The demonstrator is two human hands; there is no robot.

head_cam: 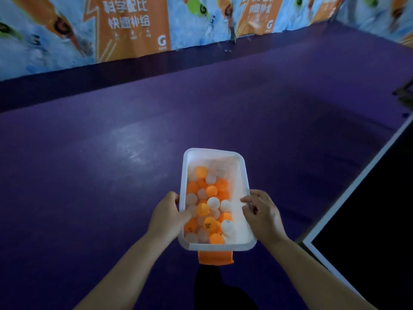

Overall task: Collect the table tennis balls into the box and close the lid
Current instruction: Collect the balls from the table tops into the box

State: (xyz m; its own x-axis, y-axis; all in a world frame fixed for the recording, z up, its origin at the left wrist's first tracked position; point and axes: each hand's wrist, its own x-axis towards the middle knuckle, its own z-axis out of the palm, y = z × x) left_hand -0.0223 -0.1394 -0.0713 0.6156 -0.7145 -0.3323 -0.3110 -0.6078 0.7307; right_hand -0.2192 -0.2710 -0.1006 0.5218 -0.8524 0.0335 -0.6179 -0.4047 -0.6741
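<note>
Centrally, in the lower middle of the frame, a pale plastic box [214, 151] is carried above the purple floor [111, 142], not set down on anything. The left hand [169, 217] grips the left wall with its thumb hooked over the rim. The right hand [263, 217] curls its fingers over the right rim. A hand on each long side probably keeps the open box level enough that nothing rolls out.

The orange and white table tennis balls [212, 191] lie heaped against the left wall and the near end, which suggests a slight tilt that way. An orange clip [215, 258] hangs from the near end, presumably to latch the lid. No lid is in view, so closing is not yet done. Printed banners [134, 25] line the upper frame, and a dark table [380, 220] stands at right.
</note>
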